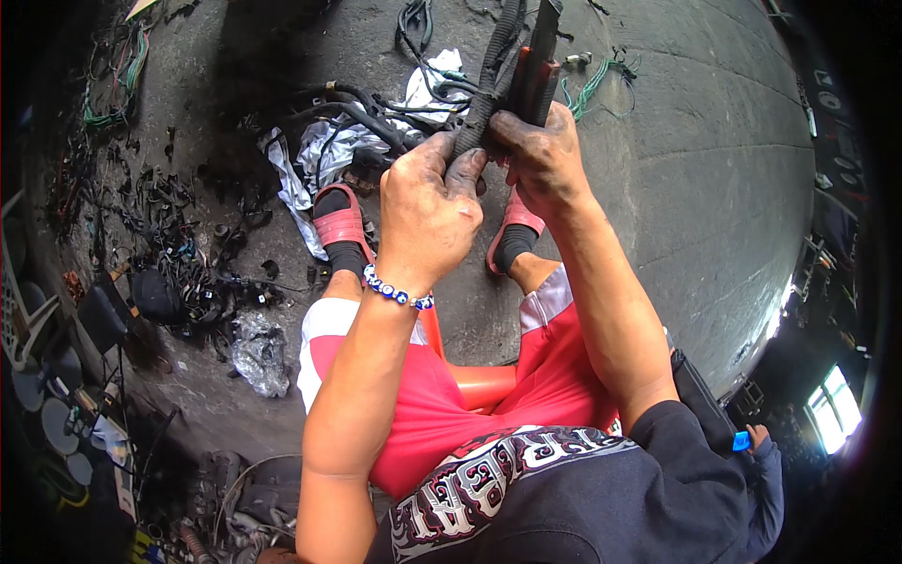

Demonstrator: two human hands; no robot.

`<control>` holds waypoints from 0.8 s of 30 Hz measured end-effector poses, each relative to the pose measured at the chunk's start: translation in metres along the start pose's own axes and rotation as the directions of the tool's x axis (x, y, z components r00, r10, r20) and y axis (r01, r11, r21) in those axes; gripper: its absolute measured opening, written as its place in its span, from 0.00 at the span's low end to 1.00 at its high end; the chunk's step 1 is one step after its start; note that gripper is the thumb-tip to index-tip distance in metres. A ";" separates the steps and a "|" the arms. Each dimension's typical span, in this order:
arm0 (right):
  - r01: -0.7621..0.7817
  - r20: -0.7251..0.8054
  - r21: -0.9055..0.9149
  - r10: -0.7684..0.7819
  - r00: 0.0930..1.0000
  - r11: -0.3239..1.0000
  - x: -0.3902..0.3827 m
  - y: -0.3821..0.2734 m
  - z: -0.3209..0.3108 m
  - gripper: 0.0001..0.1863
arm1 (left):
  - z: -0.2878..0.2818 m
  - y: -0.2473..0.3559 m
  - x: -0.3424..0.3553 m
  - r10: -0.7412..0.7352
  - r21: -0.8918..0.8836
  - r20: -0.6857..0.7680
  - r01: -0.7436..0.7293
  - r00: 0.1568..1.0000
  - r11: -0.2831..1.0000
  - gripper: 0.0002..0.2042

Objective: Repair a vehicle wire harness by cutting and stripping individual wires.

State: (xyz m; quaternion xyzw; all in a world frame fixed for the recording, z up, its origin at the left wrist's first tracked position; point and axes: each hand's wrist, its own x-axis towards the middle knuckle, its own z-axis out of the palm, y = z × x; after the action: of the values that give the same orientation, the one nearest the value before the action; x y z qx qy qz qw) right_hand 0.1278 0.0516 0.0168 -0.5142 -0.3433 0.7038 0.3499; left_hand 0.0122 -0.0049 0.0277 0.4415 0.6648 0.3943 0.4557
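My left hand (427, 202) grips a black, tape-wrapped wire harness (489, 80) that rises toward the top of the view. A blue and white bead bracelet (396, 291) circles that wrist. My right hand (540, 155) is closed around a tool with dark red handles (533, 80), held against the same harness just beside my left fingers. Both hands are dark with grime. Below them are my feet in pink sandals (340, 226) on the concrete floor.
I sit on an orange stool (474, 381). Loose black cables and white rags (324, 150) lie by my feet. Green wires (592, 85) lie at upper right. Heaps of connectors and wire scrap (178, 263) cover the floor at left. A crumpled plastic bag (258, 352) is nearby.
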 end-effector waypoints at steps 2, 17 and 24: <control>0.022 0.004 0.018 -0.022 1.000 1.000 0.001 0.001 -0.001 0.02 | 0.000 0.002 0.001 -0.119 -0.151 0.048 0.125 0.992 0.981 0.06; 0.290 0.066 -0.669 -0.334 0.940 0.685 0.010 0.007 0.000 0.07 | -0.004 -0.011 0.003 -0.260 -0.725 0.344 0.431 0.902 0.538 0.12; 0.275 0.077 -0.203 -0.265 0.961 0.940 0.017 0.029 -0.002 0.06 | -0.007 -0.015 0.003 -0.176 -0.736 0.322 0.363 0.930 0.571 0.12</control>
State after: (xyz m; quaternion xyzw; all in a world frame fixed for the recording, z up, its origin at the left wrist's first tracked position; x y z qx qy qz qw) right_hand 0.1218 0.0512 -0.0162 -0.4792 -0.4921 0.6208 0.3778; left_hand 0.0015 -0.0079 0.0149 0.1294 0.4313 0.5204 0.7255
